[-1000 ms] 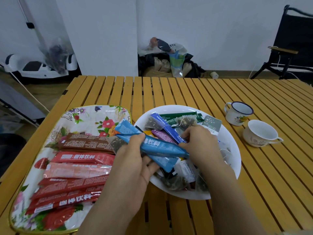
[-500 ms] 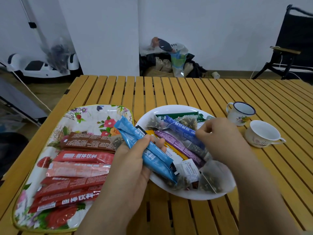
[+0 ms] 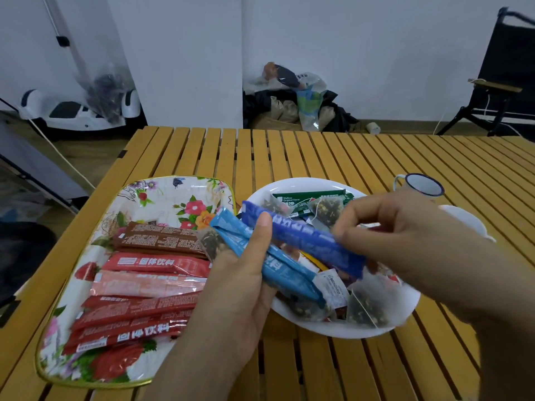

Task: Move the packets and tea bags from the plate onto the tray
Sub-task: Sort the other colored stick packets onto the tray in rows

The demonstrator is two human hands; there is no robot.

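Note:
A floral tray point(image 3: 162, 198) on the left carries several red, pink and brown stick packets point(image 3: 150, 285). To its right, a white plate point(image 3: 333, 329) holds a green packet point(image 3: 312, 198) and several mesh tea bags point(image 3: 366, 308). My left hand point(image 3: 240, 287) grips light blue stick packets point(image 3: 278, 264) above the gap between tray and plate, its thumb lying on them. My right hand point(image 3: 405, 241) pinches a dark blue stick packet point(image 3: 304, 241) over the plate, its far end lying against my left thumb.
A wooden slatted table point(image 3: 333, 157) carries everything. A blue-rimmed enamel mug point(image 3: 422, 186) and a white cup point(image 3: 469, 224) stand right of the plate, partly behind my right hand. A folding chair point(image 3: 503, 73) and bags stand on the floor beyond.
My right hand has lifted the dark blue packet off the plate and brought it left to my left hand, which keeps hold of the light blue packets.

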